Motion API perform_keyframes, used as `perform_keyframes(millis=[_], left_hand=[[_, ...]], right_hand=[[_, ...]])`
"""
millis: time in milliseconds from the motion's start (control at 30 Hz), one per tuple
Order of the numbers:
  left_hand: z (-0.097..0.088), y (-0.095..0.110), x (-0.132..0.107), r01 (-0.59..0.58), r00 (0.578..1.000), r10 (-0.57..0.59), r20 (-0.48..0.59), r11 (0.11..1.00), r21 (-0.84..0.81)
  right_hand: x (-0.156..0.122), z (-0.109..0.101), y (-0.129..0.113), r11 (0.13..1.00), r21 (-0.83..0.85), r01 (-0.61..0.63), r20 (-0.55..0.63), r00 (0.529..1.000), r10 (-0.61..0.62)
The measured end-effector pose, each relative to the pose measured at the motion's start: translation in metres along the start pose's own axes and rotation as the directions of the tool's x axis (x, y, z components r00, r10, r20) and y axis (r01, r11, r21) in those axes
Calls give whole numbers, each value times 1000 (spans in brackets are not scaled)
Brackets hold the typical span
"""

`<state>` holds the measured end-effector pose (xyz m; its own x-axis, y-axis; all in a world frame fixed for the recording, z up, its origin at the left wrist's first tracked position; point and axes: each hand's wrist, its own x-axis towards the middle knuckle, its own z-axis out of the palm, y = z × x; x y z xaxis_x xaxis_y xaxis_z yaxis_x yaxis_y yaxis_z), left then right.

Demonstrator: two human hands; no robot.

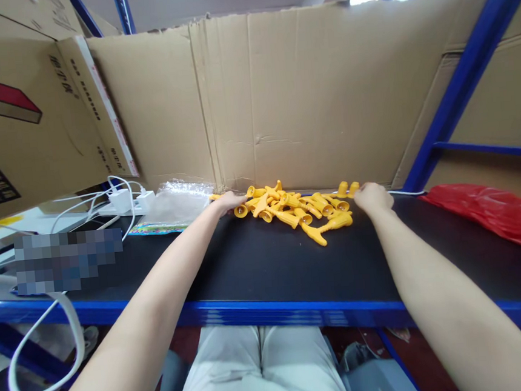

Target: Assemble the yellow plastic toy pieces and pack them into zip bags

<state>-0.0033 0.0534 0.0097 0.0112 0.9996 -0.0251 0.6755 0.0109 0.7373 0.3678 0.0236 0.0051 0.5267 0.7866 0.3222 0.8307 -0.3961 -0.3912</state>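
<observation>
A heap of several small yellow plastic horn-shaped parts (296, 210) lies at the back of a black shelf top (271, 267), against a cardboard wall. My left hand (230, 200) rests on the left edge of the heap, fingers curled over one or two yellow parts. My right hand (372, 196) rests at the heap's right edge, fingers curled down near the rightmost yellow parts (348, 189). Whether either hand grips anything is hidden by the knuckles.
Clear plastic bags (177, 204) lie left of the heap, beside white chargers with cables (126, 201). A red plastic bag (499, 214) lies at the right. Cardboard (297, 95) walls the back; blue rack posts (464, 74) stand at the right; a blue shelf edge (270, 310) runs in front.
</observation>
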Motion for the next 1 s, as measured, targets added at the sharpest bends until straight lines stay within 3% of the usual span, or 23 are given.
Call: perform_keyframes(millis=[100,200,267,333,433,500,567,633,733,767,833,900,1000], left_hand=[[-2,8,-2,-12,999,1,-44,965,-262],[-4,25,-13,-130,978,31,-208,868,-480],[-3,39,-26,-230,948,60,-313,809,-541],[1,50,-40,-324,929,148,-338,767,-554],[16,56,-57,-494,860,329,-389,725,-480],[27,51,-63,-577,810,437,-391,709,-405],[35,42,-66,-614,784,517,-343,724,-313],[37,34,-68,-650,750,596,-287,745,-153],[31,26,-72,-675,693,703,-161,711,198],[29,26,-73,-649,698,706,-117,693,314],[25,27,-77,-540,752,655,-66,671,507],[25,31,-81,-414,818,571,-62,660,627],[27,37,-87,-313,864,498,-78,652,691]], right_hand=[[-8,-11,-22,991,83,101,-150,985,-88],[-18,-20,-51,972,143,186,-241,959,-148],[-30,-23,-72,864,333,376,-325,907,-269],[-46,-24,-93,722,466,512,-326,858,-398],[-78,-23,-118,479,655,585,-207,748,-630],[-97,-20,-127,388,732,560,-121,667,-735],[-110,-16,-130,363,762,536,-39,597,-801],[-114,-11,-129,378,776,505,36,563,-826],[-109,-6,-126,427,716,552,48,572,-819],[-107,-5,-125,445,667,598,26,578,-816],[-104,-5,-123,465,533,707,-35,568,-823],[-104,-7,-122,449,366,816,-95,512,-854],[-108,-9,-120,383,112,917,-151,397,-905]])
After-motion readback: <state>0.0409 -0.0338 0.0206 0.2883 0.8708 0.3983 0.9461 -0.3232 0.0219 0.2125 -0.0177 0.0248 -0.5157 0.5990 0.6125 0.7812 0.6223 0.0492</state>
